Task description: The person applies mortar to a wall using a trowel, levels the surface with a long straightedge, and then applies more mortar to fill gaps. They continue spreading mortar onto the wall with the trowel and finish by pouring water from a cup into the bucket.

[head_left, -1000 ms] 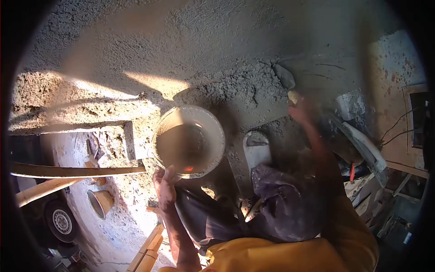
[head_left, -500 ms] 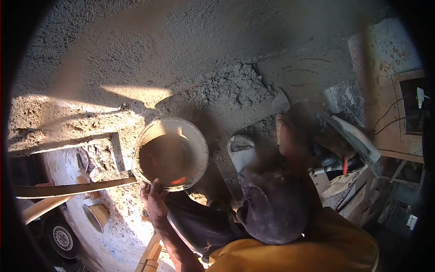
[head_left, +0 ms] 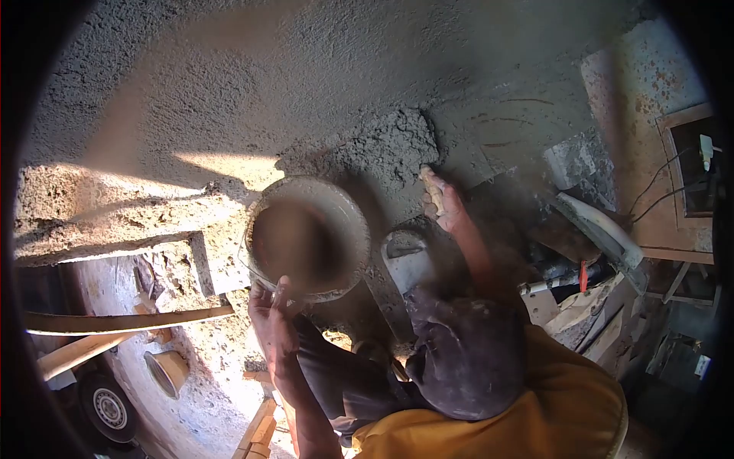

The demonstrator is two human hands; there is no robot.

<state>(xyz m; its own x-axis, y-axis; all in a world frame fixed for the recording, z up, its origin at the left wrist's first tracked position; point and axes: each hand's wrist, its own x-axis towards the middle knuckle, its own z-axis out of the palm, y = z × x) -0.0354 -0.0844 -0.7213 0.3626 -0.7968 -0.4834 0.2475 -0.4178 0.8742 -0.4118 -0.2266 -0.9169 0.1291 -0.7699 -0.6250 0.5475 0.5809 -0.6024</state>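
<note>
My left hand [head_left: 273, 315] grips the near rim of a round bucket [head_left: 357, 229], thumb over the edge. The bucket's mortar-crusted mouth tilts toward me, and its inside is dark and blurred. My right hand [head_left: 447, 205] is closed around the pale handle of a trowel [head_left: 431, 187]. The trowel's blade is hardly visible against the grey mortar. A rough heap of wet mortar [head_left: 390, 141] lies just beyond the handle, on a grey, coated surface [head_left: 306, 69].
A whitish container [head_left: 407, 264] stands between the bucket and my right arm. Wooden boards [head_left: 130, 317] jut in at left, above a wheel [head_left: 108, 408]. A small bowl-like vessel [head_left: 168, 372] is nearby. At right are a framed opening [head_left: 692, 172] with wires and assorted debris.
My right hand has moved left with the trowel to the mortar heap, and its blade shows less. The bucket and my left hand have shifted slightly right, the bucket also upward.
</note>
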